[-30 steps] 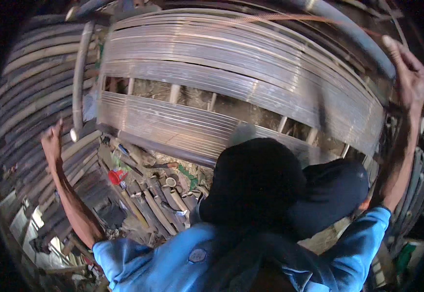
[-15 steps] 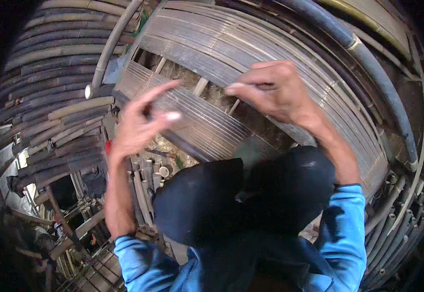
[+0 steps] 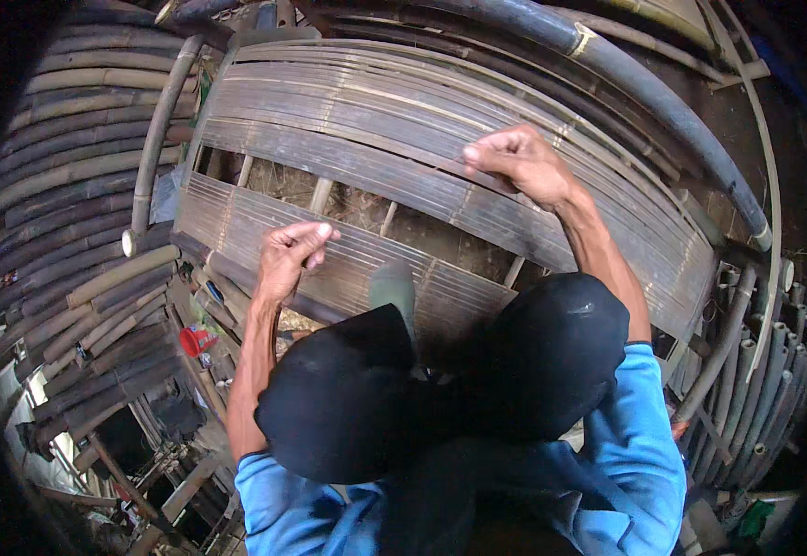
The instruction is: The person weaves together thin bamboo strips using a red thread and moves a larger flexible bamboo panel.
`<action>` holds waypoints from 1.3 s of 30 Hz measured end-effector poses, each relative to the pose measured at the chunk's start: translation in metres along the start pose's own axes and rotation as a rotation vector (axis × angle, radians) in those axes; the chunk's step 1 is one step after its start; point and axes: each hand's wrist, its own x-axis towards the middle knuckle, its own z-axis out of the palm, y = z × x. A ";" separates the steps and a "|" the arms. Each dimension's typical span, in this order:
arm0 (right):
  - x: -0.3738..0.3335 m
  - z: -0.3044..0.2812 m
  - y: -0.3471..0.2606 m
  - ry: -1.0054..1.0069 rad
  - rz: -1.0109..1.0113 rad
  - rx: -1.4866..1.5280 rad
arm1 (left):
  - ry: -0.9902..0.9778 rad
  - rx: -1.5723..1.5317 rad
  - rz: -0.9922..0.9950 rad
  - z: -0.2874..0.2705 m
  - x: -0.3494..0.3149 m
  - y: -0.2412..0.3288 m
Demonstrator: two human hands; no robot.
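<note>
My left hand is closed, thumb and forefinger pressed together, over the near part of a slatted bamboo bench. Farther right, my right hand is curled in a pinch above the bench's wider far section. If either pinch holds something thin, it is too small to make out. The bench is made of flat lengthwise strips bound across with pale ties. A long gap between its two sections shows crosspieces and the ground beneath. My dark-clothed knees are bent between my forearms.
Stacked bamboo poles fill the left side. One thick dark pole arches along the far right. Upright bamboo lengths stand at the right. A red container is beyond my left forearm. A greenish boot shows by the near strips.
My left hand has gone from spread fingers to a closed pinch. My right hand stays curled. The whole view has shifted, and more of the bench's left end now shows.
</note>
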 end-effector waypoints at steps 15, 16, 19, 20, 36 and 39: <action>0.015 0.001 0.068 0.147 0.170 0.724 | 0.033 0.410 -0.590 -0.080 -0.101 -0.160; 0.029 0.012 0.079 -0.038 0.066 0.816 | -0.055 0.513 -0.552 -0.078 -0.105 -0.175; 0.046 0.049 0.105 -0.181 0.077 1.143 | -0.014 0.702 -0.026 -0.023 -0.038 -0.118; 0.047 0.055 0.120 -0.265 0.026 1.290 | 0.036 0.741 0.017 -0.005 -0.005 -0.102; -0.021 0.094 0.113 0.123 0.090 0.982 | -0.216 0.047 0.110 0.123 0.090 -0.032; -0.020 0.099 0.109 0.105 0.096 0.853 | -0.175 0.076 0.124 0.117 0.086 -0.032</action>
